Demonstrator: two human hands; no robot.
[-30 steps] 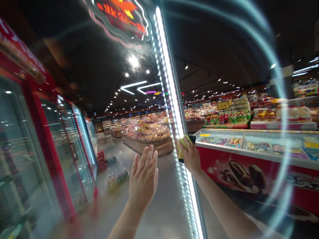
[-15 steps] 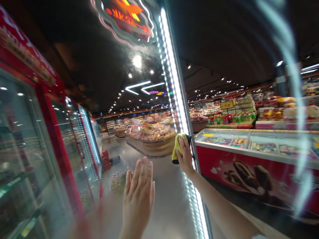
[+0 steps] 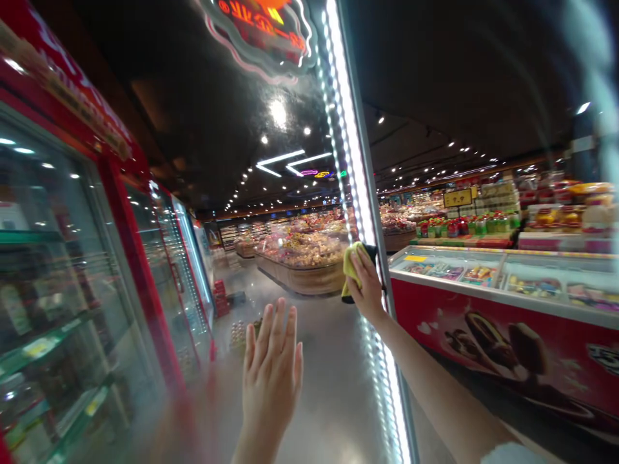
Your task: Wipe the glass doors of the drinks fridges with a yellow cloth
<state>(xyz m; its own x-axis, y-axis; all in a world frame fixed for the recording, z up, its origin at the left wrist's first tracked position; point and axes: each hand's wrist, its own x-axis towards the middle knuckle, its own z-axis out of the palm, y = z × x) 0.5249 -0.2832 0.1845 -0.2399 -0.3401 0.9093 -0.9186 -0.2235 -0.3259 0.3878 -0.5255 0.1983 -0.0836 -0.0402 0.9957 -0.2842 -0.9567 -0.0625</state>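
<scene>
A glass door point(image 3: 309, 361) fills the middle of the view, with a bright LED strip point(image 3: 355, 161) along its right edge. My right hand point(image 3: 368, 287) presses a yellow cloth point(image 3: 353, 265) with a black side against the glass by that strip. Some of the cloth is covered by my fingers. Lower and to the left, my left hand point(image 3: 271, 361) is held up flat, its fingers stretched and nothing in it. It is at the glass; whether the palm touches it I cannot tell.
Red-framed glass-door fridges point(image 3: 116, 212) line the left, with bottles on shelves. A red chest freezer point(image 3: 464, 316) stands at the right. A neon sign point(image 3: 264, 32) shows at the top of the glass. Beyond lies a display island point(image 3: 300, 274) heaped with goods.
The view has shifted a little, so the scene sits further right. My right hand and the cloth are slightly higher along the lit strip. The left hand keeps its flat pose.
</scene>
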